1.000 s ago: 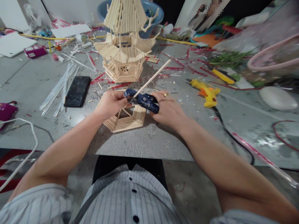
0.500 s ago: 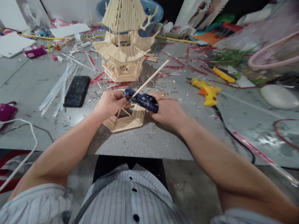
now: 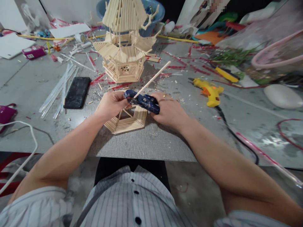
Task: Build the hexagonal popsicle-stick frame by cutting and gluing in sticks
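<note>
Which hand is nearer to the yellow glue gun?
Right: the right hand is left of the yellow glue gun, across a gap; the left hand is farther left, past the blue tool.

One head-worn view, facing forward and down from above the striped shirt (image 3: 126,201). Range: close, left hand (image 3: 114,104) and right hand (image 3: 168,110) mid-frame, table (image 3: 165,146) beneath, blue basin (image 3: 100,11) farther off at top edge.

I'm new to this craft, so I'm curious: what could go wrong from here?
The left hand sits close beside the blue tool, so a finger might get nipped. The thin stick slants up from the tool and could slip. The wooden frame lies below, so a dropped tool might damage it.
</note>
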Demonstrator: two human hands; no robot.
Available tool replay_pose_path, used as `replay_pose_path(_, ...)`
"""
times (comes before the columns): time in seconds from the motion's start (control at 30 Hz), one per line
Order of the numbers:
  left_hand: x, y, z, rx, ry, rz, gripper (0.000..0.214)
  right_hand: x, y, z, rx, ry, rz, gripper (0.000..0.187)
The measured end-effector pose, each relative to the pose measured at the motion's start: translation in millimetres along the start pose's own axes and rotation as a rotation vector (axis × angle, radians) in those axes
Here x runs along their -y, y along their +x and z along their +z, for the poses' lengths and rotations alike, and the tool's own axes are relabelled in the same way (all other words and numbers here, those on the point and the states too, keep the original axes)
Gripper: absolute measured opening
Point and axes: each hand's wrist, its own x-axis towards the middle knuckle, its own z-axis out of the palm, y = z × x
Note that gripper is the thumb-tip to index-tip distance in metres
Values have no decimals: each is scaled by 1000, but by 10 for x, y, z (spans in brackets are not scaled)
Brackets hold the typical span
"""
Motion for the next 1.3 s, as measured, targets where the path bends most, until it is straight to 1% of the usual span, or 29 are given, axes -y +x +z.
replay_pose_path(0.13,-3,5,1,11,58,76,13,25,-8,-26,26,-10,33,51)
replay_pose_path(0.27,-23,-6,0,19,82,69,18,66,-19,-72,85,-68,88,47)
replay_pose_path(0.47,-51,-22,15,-3,101,70,15,132,-11,-139,158,-151,150,51)
replay_pose_path(0.63,-89,-24,28,-5,63,42,15,148,1,-172,188,-194,170,49)
replay_pose_path(0.8,-124,-15,43,-20,24,26,21,163,35,-201,188,-181,167,40)
replay_pose_path(1.0,-143,14,48,-65,-11,-4,22,203,113,-241,225,-129,198,34)
replay_pose_path(1.1,-127,21,34,-77,26,-6,23,206,142,-251,239,-112,198,32)
replay_pose_path(1.3,-77,42,21,-91,164,36,29,196,189,-287,268,-85,183,25)
